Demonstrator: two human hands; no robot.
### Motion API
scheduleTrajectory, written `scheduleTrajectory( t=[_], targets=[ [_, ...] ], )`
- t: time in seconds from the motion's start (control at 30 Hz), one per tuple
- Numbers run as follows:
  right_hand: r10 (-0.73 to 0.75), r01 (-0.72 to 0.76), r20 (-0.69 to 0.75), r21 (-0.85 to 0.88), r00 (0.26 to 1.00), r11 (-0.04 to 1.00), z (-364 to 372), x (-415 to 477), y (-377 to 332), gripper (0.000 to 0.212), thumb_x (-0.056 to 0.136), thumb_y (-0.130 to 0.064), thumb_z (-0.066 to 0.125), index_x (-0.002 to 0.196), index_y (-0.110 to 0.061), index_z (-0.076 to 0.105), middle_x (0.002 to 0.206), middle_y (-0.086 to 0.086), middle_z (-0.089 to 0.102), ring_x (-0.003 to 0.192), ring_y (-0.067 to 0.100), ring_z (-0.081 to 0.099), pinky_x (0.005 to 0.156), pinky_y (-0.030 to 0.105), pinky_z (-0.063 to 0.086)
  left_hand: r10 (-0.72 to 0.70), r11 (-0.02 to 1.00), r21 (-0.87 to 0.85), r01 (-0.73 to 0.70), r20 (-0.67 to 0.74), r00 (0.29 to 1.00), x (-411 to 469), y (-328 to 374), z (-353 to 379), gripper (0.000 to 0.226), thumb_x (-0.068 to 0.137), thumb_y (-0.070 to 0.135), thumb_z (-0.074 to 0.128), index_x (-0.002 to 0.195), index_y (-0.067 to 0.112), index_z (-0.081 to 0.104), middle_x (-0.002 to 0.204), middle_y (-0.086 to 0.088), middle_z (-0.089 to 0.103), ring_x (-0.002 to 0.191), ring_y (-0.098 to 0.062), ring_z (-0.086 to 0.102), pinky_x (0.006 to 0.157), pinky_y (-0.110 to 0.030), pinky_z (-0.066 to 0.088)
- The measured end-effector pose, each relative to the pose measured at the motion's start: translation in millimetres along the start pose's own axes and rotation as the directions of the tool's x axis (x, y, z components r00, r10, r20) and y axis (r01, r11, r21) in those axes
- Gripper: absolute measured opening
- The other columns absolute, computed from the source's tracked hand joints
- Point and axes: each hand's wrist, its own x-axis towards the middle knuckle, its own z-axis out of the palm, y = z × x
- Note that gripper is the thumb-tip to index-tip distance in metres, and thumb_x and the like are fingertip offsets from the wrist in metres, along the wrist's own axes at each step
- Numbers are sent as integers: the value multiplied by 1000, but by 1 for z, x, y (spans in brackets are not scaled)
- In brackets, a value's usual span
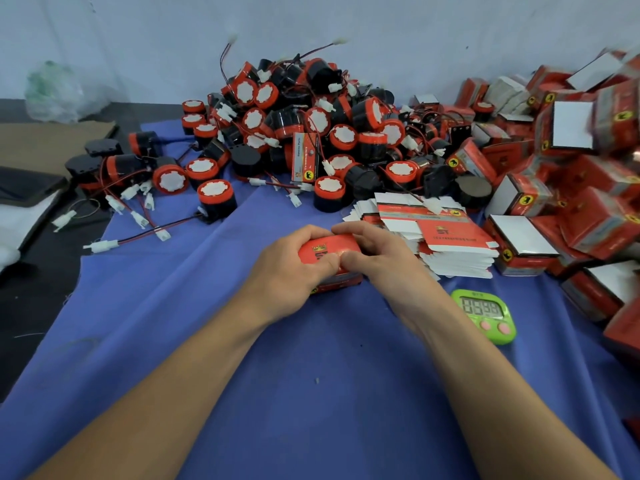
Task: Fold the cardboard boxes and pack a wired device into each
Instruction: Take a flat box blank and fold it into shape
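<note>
Left hand point(287, 268) and right hand point(377, 258) grip the red box point(327, 252), long axis running left-right.

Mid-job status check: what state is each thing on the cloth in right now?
Red box: folded up, gripped by both hands, top face bowed.
Left hand: fingers curled round the box.
Right hand: fingers curled round the box.
Flat blanks: stacked, unfolded.
Wired devices: loose pile, unpacked.
Folded boxes: heaped at right.
Timer: face up, digits blurred.
</note>
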Motion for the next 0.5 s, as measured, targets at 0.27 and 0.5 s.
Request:
scheduleTrajectory(
  t=[0.27, 0.5],
  targets=[
    [-50, 63, 78, -165, 996, 984, -4, -5, 1, 47, 91, -28, 67, 135, -43, 58, 127, -13, 64, 111, 5, 63, 93, 24, 51, -39, 996, -83, 31, -94, 995, 0, 0, 5, 26, 94, 32, 75, 115, 43, 65, 115, 15, 67, 105, -11, 65, 89, -31, 57],
    [-91, 111, 63, -481, 994, 870, -5, -14, -14, 63, 61, -20, 90, 115, -36, 62, 100, -10, 69, 89, 12, 66, 79, 37, 56, -122, 939, -342, 43, -212, 970, 1, -1, 7, 33, 91, 49, 62, 122, 38, 66, 111, 11, 74, 107, -12, 69, 94, -36, 57]
  ],
)
